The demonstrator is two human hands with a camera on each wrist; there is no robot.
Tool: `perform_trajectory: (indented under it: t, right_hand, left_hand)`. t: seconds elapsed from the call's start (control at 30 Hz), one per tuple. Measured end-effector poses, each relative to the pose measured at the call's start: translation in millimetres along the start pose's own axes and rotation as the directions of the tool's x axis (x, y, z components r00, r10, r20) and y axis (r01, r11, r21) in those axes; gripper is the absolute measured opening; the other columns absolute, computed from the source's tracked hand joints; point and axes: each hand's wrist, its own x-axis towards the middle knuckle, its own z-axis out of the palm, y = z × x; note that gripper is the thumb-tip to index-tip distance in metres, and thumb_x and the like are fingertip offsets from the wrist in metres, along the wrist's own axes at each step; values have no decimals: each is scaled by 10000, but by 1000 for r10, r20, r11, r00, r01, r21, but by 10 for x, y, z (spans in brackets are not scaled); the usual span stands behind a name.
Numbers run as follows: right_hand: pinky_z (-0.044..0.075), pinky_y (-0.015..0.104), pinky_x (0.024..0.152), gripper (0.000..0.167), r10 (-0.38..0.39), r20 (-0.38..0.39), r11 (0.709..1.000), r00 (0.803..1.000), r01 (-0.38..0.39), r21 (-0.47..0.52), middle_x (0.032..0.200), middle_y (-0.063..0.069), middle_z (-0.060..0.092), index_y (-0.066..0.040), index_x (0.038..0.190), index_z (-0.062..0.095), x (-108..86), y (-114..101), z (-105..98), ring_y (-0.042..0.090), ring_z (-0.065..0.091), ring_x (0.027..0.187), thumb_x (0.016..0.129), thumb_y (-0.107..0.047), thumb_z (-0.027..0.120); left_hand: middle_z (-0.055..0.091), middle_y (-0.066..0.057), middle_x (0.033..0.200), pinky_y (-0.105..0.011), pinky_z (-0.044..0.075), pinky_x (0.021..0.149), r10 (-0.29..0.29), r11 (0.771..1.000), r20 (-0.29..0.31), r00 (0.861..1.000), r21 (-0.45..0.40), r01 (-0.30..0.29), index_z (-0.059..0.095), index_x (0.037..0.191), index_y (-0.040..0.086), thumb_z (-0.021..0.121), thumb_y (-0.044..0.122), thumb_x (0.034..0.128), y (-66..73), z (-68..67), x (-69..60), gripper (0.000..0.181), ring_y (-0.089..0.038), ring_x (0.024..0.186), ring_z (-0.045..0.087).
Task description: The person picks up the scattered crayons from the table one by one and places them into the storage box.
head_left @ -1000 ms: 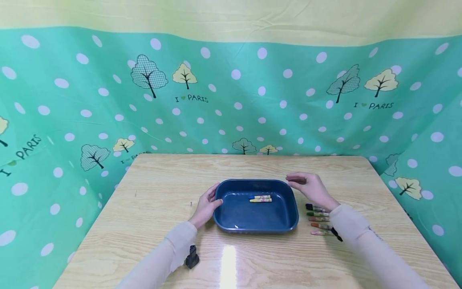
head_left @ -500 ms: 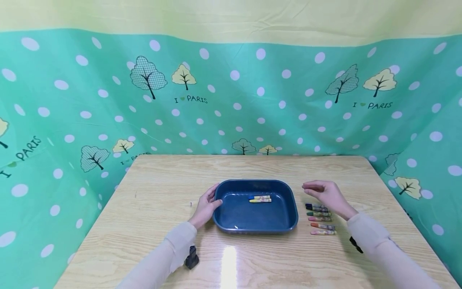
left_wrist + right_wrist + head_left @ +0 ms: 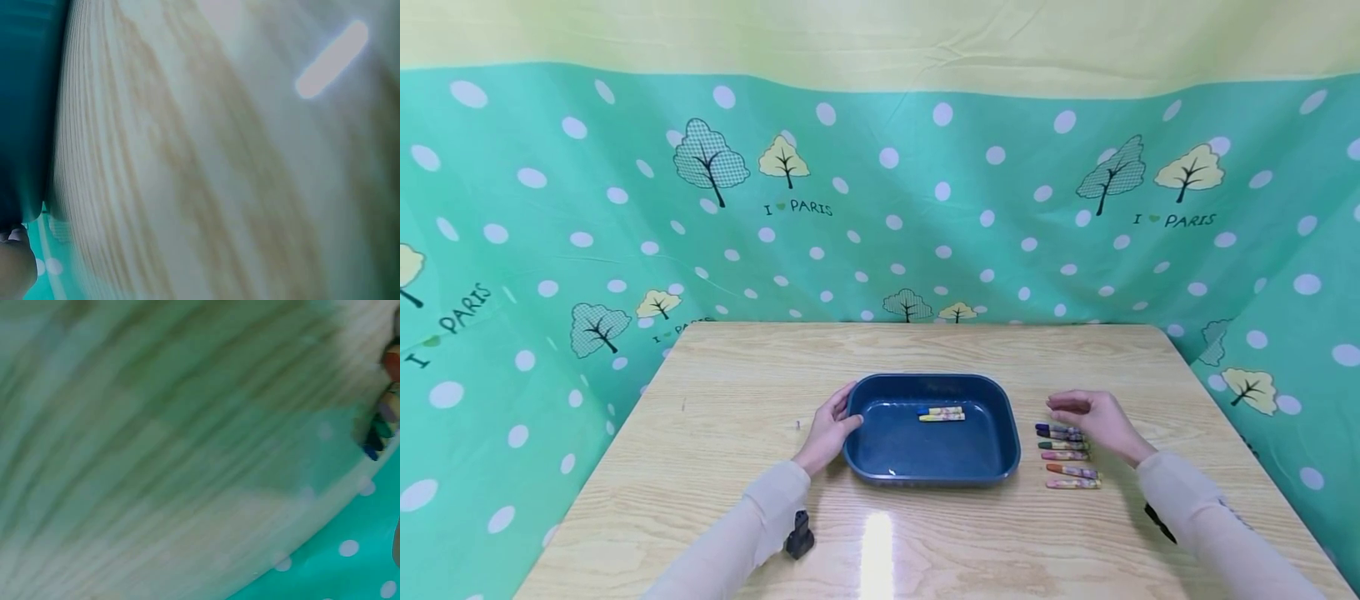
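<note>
Before polka-dot curtain (image 3: 857, 158), at wood-grain table (image 3: 977, 542): clamping fingers of left hand (image 3: 830, 431) on navy tub (image 3: 934, 480); holding right hand (image 3: 1096, 418) near crayons (image 3: 1065, 456) with thumb and fingertips apart.

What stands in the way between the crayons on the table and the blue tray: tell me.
Only the raised right wall of the blue tray, which the crayons would likely need lifting over. On the table between them, nothing visible blocks the way.

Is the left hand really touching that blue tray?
Touching: the head view shows the left hand holding the side of the blue tray, thumb over its rim.
</note>
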Motion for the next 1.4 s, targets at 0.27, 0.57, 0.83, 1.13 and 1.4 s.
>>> perform_trajectory:
  t: [0.27, 0.57, 0.83, 1.13, 1.4]
  right_hand:
    - [533, 349, 850, 308, 47, 7, 993, 999, -46, -110, 1105, 148, 654, -18, 1137, 621, 28, 133, 29, 263, 624, 1013, 851, -132, 626]
    - [525, 401, 857, 269, 36, 4, 987, 999, -35, -157, 1081, 137, 661, -39, 1112, 637, 35, 249, 41, 281, 618, 1010, 848, -80, 613]
    - [526, 404, 845, 259, -9, 8, 983, 1000, 10, -186, 1083, 137, 663, -47, 1089, 659, 34, 275, 62, 287, 615, 1014, 844, -127, 633]
    - [542, 371, 796, 214, -58, -19, 973, 998, 52, -227, 1034, 119, 680, -59, 1039, 685, 34, 285, 102, 256, 634, 958, 832, -93, 643]
    - [555, 311, 719, 170, -70, -31, 967, 997, 60, -246, 981, 111, 688, -51, 988, 702, 61, 271, 123, 190, 639, 871, 834, -63, 629]
  left_hand:
    - [354, -252, 1416, -452, 323, 1067, 3, 1000, -5, 1000, -8, -3, 338, 1389, -20, 503, -50, 845, -2, 1, 4, 569, -374, 1294, 367]
    - [347, -254, 1418, -454, 316, 1073, 1, 1000, -3, 1000, -15, -1, 334, 1388, -31, 502, -61, 841, 5, 13, -1, 573, -376, 1296, 360]
    - [363, -247, 1413, -450, 325, 1071, -3, 1000, -15, 1000, 2, 3, 347, 1387, -14, 507, -49, 846, 0, 9, 10, 566, -372, 1290, 375]
    - [355, -247, 1417, -455, 322, 1071, -3, 1000, -7, 1000, 1, 3, 340, 1390, -16, 506, -42, 847, -4, 9, 1, 568, -373, 1293, 369]
    - [361, -249, 1412, -452, 325, 1068, -3, 1000, -9, 1000, 0, 3, 342, 1392, -5, 507, -33, 851, -16, 2, 11, 567, -370, 1292, 372]
